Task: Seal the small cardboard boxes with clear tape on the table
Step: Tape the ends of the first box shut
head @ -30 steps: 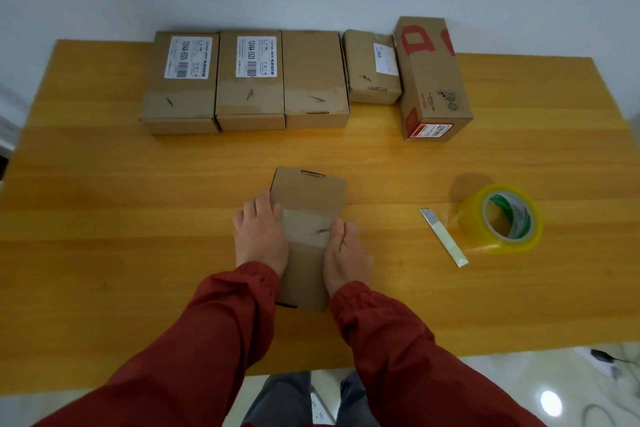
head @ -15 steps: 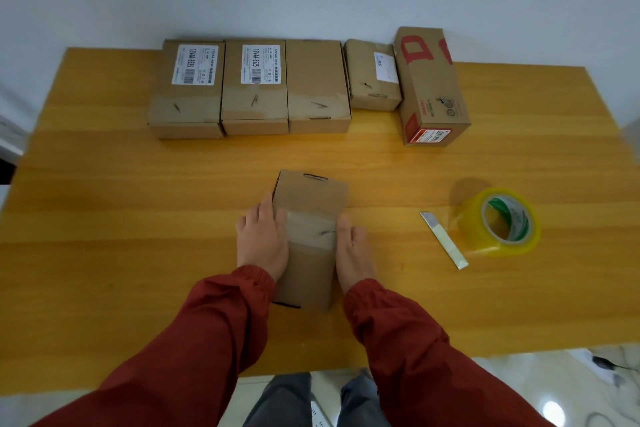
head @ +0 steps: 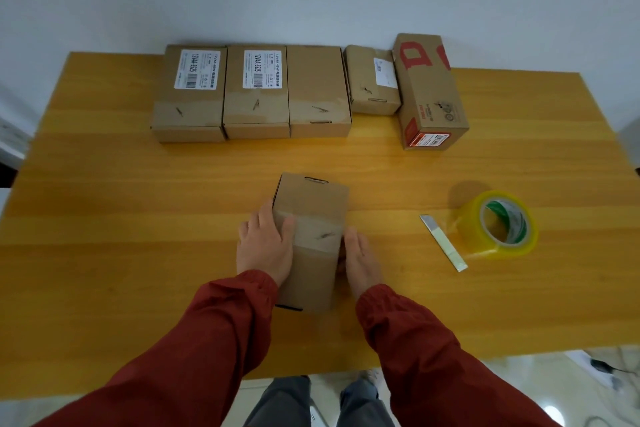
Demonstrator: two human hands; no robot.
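Yellow wooden table (head: 104, 218) fills my view below a pale wall. The small cardboard box (head: 311, 198) lies well left of the clear tape roll (head: 498, 225), with a tape strip (head: 317, 232) already across its lid. My left hand (head: 265, 246) and right hand (head: 362, 258) flank it, fingers straight against its sides and gripping nothing; I judge they are pressing the strip's ends down. A second ago my right fingers lay on the lid; now they press the side. Five other boxes (head: 256, 94) sit beyond and left of the roll, and a cutter blade (head: 443, 243) lies just left of it.
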